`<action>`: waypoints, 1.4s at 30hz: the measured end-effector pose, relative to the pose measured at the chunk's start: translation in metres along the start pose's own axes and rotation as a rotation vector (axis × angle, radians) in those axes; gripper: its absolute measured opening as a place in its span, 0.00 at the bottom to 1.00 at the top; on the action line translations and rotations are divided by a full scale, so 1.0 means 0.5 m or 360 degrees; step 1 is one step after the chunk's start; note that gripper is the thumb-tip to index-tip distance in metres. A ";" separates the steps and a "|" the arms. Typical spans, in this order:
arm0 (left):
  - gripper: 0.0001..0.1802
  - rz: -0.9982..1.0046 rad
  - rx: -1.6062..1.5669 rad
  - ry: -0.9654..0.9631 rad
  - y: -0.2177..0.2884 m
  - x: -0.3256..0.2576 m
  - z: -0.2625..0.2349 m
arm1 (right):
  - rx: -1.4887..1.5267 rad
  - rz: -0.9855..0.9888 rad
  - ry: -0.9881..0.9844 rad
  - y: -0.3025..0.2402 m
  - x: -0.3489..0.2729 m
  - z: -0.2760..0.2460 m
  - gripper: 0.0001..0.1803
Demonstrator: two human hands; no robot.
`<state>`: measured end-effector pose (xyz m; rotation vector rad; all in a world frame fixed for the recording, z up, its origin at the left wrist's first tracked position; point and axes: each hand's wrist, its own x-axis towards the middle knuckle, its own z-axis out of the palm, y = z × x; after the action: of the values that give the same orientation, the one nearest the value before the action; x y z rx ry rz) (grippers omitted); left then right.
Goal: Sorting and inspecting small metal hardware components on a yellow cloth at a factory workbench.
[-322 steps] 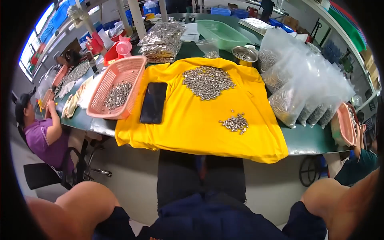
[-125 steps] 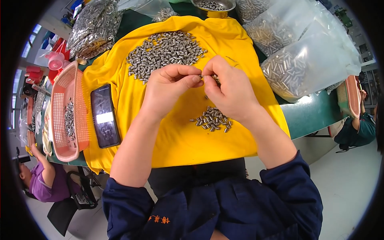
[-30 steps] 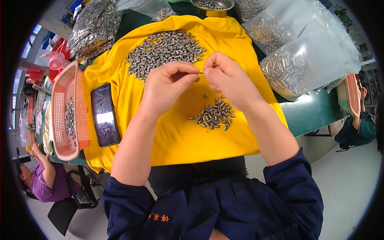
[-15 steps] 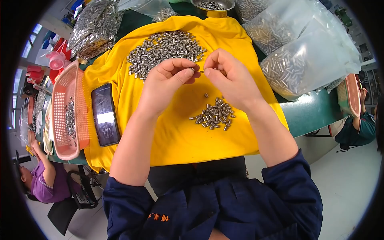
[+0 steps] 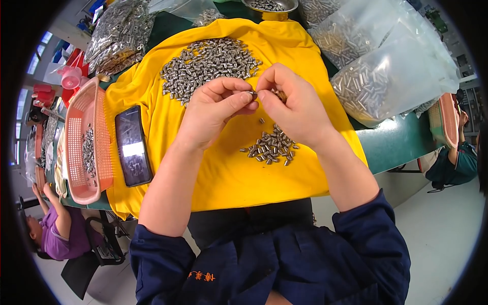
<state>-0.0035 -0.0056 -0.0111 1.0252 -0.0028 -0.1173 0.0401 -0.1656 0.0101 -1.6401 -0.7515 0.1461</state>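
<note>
My left hand (image 5: pixel 216 109) and my right hand (image 5: pixel 292 104) meet fingertip to fingertip over a yellow cloth (image 5: pixel 223 168), pinching one small metal cylinder (image 5: pixel 252 94) between them. My right hand also cups a few more pieces in its palm. A small heap of the same metal pieces (image 5: pixel 272 147) lies on the cloth just below my hands. A much larger heap (image 5: pixel 206 63) lies on the cloth beyond them.
A black phone (image 5: pixel 133 146) lies at the cloth's left edge beside an orange mesh basket (image 5: pixel 76 147) holding some pieces. Clear bags of metal parts (image 5: pixel 386 71) stand at the right, another bag (image 5: pixel 119 35) at the far left. Seated people work at both sides.
My hands have drawn closer together over the small heap, fingertips now touching around the piece. Much earlier, no hands were over the cloth.
</note>
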 end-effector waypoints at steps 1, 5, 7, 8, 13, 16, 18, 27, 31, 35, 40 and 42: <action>0.07 0.0024 0.0022 -0.0006 0.000 0.000 0.001 | -0.0273 -0.0168 0.0025 0.000 0.000 -0.001 0.03; 0.06 0.0111 0.0347 0.0030 0.004 -0.002 0.003 | -0.0478 -0.0082 -0.0046 -0.012 -0.004 0.001 0.04; 0.06 0.0171 0.0414 0.0032 0.004 -0.002 0.006 | -0.0517 -0.0096 0.0002 -0.008 -0.006 0.005 0.04; 0.06 0.0173 0.0415 0.0031 0.004 -0.001 0.005 | -0.0517 -0.0098 0.0002 -0.008 -0.006 0.005 0.04; 0.07 0.0177 0.0349 0.0062 0.002 0.001 0.011 | -0.0382 -0.0046 0.0040 -0.011 -0.004 0.006 0.04; 0.06 0.0184 0.0388 0.0063 -0.006 0.005 0.000 | -0.0428 -0.0047 -0.0008 -0.010 -0.002 0.006 0.03; 0.05 0.0180 0.0311 0.0072 -0.009 0.012 -0.009 | -0.0416 -0.0099 0.0020 0.000 -0.005 0.004 0.03; 0.06 0.0085 0.1609 -0.0285 0.001 -0.017 0.036 | -0.0147 0.0068 0.0320 0.000 0.009 -0.022 0.04; 0.09 0.0224 0.1731 -0.0434 0.005 -0.016 0.038 | -0.0135 0.0060 0.0302 -0.001 0.010 -0.025 0.04; 0.10 0.0601 0.2111 0.0046 0.036 0.039 0.007 | -0.0096 0.0072 0.0354 0.003 0.009 -0.033 0.04; 0.05 0.0498 0.2911 -0.0173 0.045 0.094 -0.025 | -0.0111 0.0001 0.0381 -0.004 0.014 -0.027 0.05; 0.05 0.0543 0.2972 -0.0215 0.041 0.107 -0.022 | -0.0101 -0.0004 0.0389 -0.005 0.012 -0.028 0.05</action>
<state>0.0525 0.0089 -0.0022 2.8502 -0.4888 0.1962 0.0505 -0.1738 0.0173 -1.6802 -0.5763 -0.0801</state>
